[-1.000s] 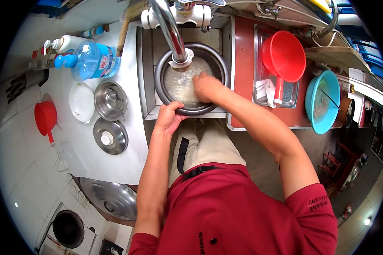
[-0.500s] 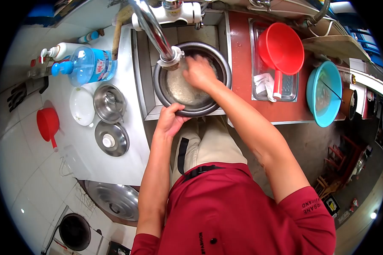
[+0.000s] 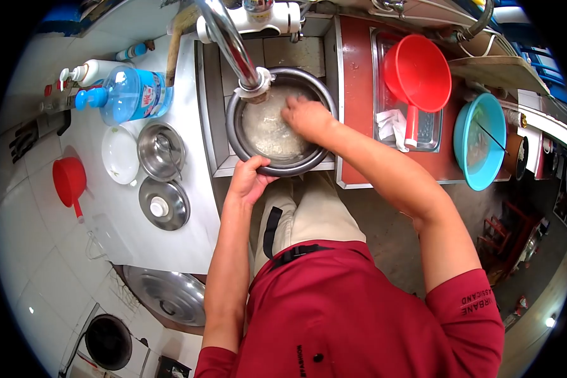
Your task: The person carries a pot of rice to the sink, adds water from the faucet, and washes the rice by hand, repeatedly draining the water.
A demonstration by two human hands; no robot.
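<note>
The left hand [image 3: 251, 181] pinches the near rim of a dark bowl [image 3: 299, 165]. The right hand [image 3: 310, 120] is inside the bowl at the cloudy water [image 3: 264, 129], bent; I cannot tell if it holds anything. The bowl sits in the sink [image 3: 296, 55], under the tap [image 3: 230, 44].

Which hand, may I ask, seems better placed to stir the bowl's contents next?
Probably the right hand: it is inside the bowl, while the left hand holds it at the near side.
</note>
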